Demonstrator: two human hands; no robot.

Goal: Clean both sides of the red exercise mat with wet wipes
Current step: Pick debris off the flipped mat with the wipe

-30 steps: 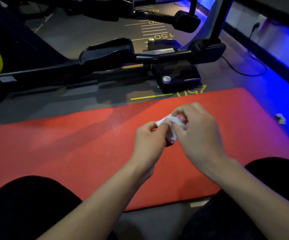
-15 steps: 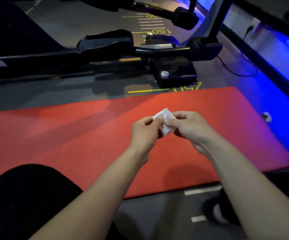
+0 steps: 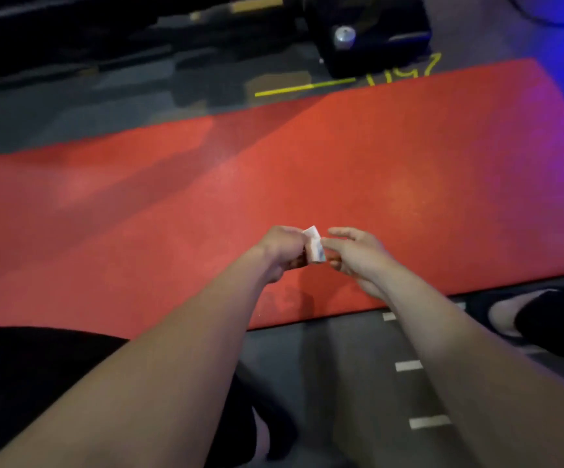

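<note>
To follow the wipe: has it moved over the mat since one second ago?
Yes. The wipe, gripped by the left hand, now sits nearer the mat's near edge; earlier it was about mid-width.

Your hands have the flat red foam exercise mat (image 3: 206, 197) bare on both sides; the black machine base (image 3: 375, 38) blocks its far edge.
</note>
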